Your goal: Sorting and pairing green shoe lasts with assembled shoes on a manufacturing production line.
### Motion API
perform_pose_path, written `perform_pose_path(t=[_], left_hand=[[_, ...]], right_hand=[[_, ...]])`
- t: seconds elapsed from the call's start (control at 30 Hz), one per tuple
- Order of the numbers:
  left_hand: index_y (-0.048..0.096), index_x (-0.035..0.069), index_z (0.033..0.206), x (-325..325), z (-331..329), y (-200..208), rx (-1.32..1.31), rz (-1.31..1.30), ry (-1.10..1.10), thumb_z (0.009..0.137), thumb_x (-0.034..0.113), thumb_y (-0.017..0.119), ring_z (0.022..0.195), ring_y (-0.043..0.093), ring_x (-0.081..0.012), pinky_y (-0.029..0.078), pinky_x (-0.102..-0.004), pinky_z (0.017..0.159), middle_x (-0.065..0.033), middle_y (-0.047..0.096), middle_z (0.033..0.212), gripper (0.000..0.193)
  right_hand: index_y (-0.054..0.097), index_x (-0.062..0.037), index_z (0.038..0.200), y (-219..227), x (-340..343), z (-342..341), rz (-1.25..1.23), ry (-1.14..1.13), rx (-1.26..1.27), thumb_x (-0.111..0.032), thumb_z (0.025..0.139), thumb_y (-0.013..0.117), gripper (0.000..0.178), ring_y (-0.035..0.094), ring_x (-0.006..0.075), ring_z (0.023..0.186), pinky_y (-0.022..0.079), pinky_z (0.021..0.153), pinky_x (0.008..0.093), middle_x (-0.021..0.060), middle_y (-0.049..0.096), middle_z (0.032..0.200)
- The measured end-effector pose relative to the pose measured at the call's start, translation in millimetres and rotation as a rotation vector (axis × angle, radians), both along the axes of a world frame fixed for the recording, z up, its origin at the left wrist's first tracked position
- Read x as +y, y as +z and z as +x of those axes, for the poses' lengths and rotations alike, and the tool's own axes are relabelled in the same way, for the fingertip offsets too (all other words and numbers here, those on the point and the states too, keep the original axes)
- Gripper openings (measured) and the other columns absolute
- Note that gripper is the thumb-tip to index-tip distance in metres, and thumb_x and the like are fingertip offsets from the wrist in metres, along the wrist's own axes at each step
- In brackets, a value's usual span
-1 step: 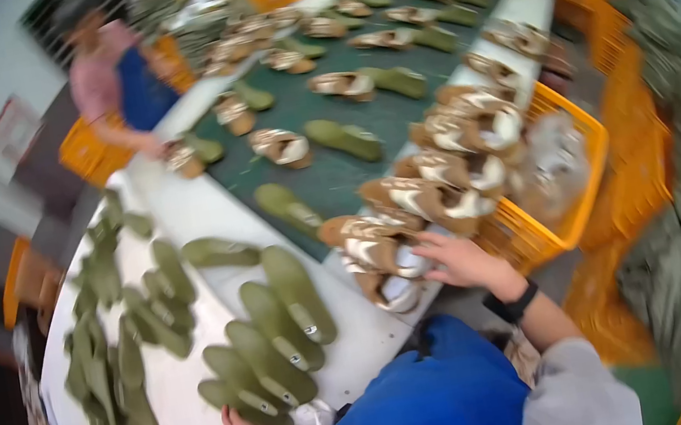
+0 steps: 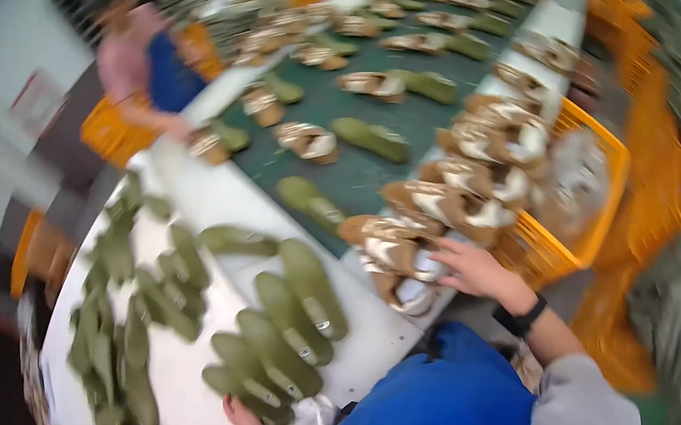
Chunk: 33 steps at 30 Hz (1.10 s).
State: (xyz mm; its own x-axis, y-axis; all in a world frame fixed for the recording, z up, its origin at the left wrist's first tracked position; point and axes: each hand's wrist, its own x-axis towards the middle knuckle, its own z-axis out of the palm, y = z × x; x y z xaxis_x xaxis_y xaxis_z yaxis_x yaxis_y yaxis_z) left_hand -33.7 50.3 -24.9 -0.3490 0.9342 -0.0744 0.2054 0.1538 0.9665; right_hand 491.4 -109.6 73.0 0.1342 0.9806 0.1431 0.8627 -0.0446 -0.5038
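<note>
My left hand (image 2: 240,417) is at the near edge of a row of olive-green insoles (image 2: 281,350) on the white table (image 2: 358,364). Its visible fingers are stretched out against the nearest insole, and part of the hand is hidden. My right hand (image 2: 474,269) reaches to a brown-and-cream shoe (image 2: 406,285) at the table's near corner. Its fingers are apart, with the tips by the shoe's opening. More brown-and-cream shoes (image 2: 438,200) lie close together along the right edge of the green belt (image 2: 258,159).
Loose olive insoles (image 2: 129,359) are piled at the left. Shoes paired with insoles cover the belt ahead. An orange crate (image 2: 581,257) with clear plastic bags stands against the right side. Across the table, another person (image 2: 137,66) has a hand at a shoe.
The whole scene has shifted slightly to the right in the picture as my head turned. Both my hands stay at the same insole and shoe, with little visible movement.
</note>
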Motion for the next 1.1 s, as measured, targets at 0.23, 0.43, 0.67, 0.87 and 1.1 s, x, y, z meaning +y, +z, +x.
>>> perform_pose_path(t=[0.23,0.43,0.67,0.87,1.1], left_hand=[[0.033,0.004,0.126,-42,54,14,0.659,-0.048,0.185,0.069,0.010,0.059,0.101,0.051,-0.0359,0.041,-0.0387,0.087,-0.0219,0.050,0.112,0.062],[0.023,0.010,0.132,-69,67,29,0.584,-0.165,0.300,0.072,0.013,0.063,0.094,0.054,-0.0406,0.044,-0.0431,0.081,-0.0255,0.056,0.103,0.072],[0.023,0.015,0.132,-62,72,25,0.563,-0.200,0.336,0.071,0.013,0.062,0.089,0.056,-0.0402,0.045,-0.0439,0.078,-0.0244,0.058,0.097,0.072],[0.026,0.010,0.130,-60,71,24,0.621,-0.136,0.329,0.068,0.010,0.065,0.099,0.051,-0.0370,0.043,-0.0411,0.083,-0.0234,0.053,0.106,0.073],[0.025,0.007,0.131,-61,63,21,0.666,-0.126,0.300,0.070,0.011,0.064,0.100,0.052,-0.0378,0.042,-0.0403,0.085,-0.0237,0.053,0.108,0.072]], right_hand=[[0.058,-0.0063,0.090,12,-4,-1,-0.135,0.015,0.056,-0.022,0.068,0.068,0.028,0.055,0.0336,0.086,0.045,0.070,0.0406,0.0140,0.055,0.093],[0.063,-0.0057,0.081,4,24,12,-0.373,0.297,-0.105,-0.032,0.068,0.067,0.030,0.058,0.0356,0.074,0.046,0.066,0.0414,0.0181,0.060,0.073],[0.059,-0.0073,0.098,11,37,23,-0.500,0.440,-0.163,-0.028,0.068,0.068,0.038,0.058,0.0343,0.081,0.046,0.070,0.0407,0.0156,0.060,0.089],[0.052,-0.0091,0.108,62,28,5,-0.186,0.386,-0.058,-0.016,0.069,0.066,0.042,0.057,0.0331,0.082,0.046,0.070,0.0393,0.0135,0.055,0.098],[0.054,-0.0092,0.105,52,36,-43,-0.083,0.579,-0.020,-0.017,0.073,0.061,0.034,0.057,0.0319,0.076,0.047,0.064,0.0387,0.0126,0.057,0.084]])
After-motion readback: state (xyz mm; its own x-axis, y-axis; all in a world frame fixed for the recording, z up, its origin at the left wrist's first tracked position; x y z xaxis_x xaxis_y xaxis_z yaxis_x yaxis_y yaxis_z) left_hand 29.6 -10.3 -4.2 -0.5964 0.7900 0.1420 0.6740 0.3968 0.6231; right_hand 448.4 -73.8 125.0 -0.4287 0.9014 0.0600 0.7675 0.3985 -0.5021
